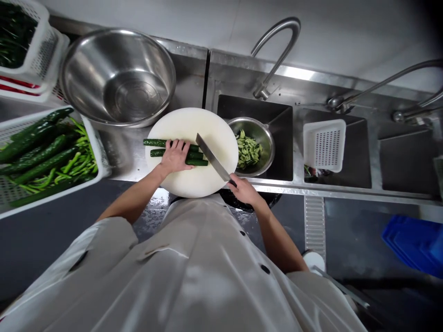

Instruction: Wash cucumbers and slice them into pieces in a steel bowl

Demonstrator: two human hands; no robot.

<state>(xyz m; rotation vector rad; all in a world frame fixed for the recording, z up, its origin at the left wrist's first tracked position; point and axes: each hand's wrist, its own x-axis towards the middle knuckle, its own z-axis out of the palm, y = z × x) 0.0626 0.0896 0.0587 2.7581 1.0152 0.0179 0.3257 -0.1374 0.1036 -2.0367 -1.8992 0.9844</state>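
Note:
On the round white cutting board [187, 182] lie several dark green cucumber pieces [157, 142], side by side and roughly lengthwise to the left. My left hand [175, 157] rests over them, fingers slightly apart and curved down onto the pieces, hiding their middle parts. At the board's right edge, my right hand [244, 188] is closed around the handle of a kitchen knife [212, 157]. Its wide blade slants up and left over the board, just right of the cucumber ends. Beside the board, a steel bowl [272, 152] holds many cut green slices [248, 150].
A large steel basin [119, 76] stands behind the board to the left. Left of it are a white basket [100, 157] of cucumbers and green peppers and stacked baskets [43, 55]. Sinks, a curved faucet [282, 55] and a white basket [309, 143] lie right.

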